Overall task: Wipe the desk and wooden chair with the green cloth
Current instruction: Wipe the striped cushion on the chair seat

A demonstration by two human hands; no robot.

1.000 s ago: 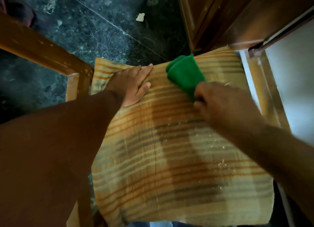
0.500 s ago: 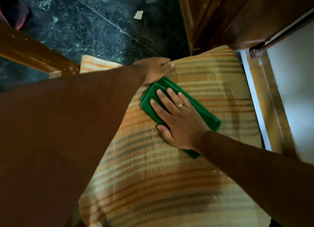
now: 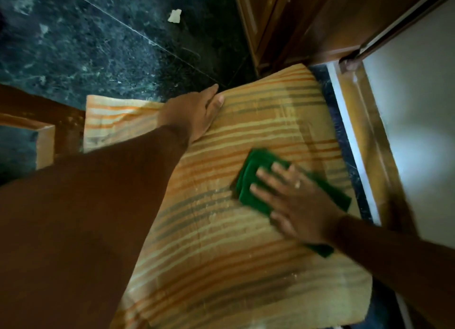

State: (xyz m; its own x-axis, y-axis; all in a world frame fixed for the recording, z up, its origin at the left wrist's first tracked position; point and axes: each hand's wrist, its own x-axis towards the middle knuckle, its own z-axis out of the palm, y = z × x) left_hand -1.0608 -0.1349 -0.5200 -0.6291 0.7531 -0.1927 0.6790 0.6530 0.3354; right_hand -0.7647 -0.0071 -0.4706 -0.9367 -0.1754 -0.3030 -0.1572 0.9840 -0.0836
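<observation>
A folded green cloth (image 3: 256,178) lies on the striped orange and yellow seat cushion (image 3: 221,250) of the wooden chair (image 3: 46,131). My right hand (image 3: 295,200) presses flat on the cloth with fingers spread, a ring on one finger. My left hand (image 3: 194,112) rests palm down on the cushion's far edge, holding it in place. The chair's wooden arm shows at the left; my left forearm hides much of the cushion's left side.
Dark green marble floor (image 3: 98,45) with a scrap of white paper (image 3: 174,16) lies beyond the chair. Wooden furniture (image 3: 295,21) stands at the top right. A pale surface with a wooden rim (image 3: 364,136) runs along the cushion's right side.
My right hand has slid the green cloth to the right and nearer across the cushion. A second ago it gripped the cloth bunched at the far edge. My left hand stays on the far edge.
</observation>
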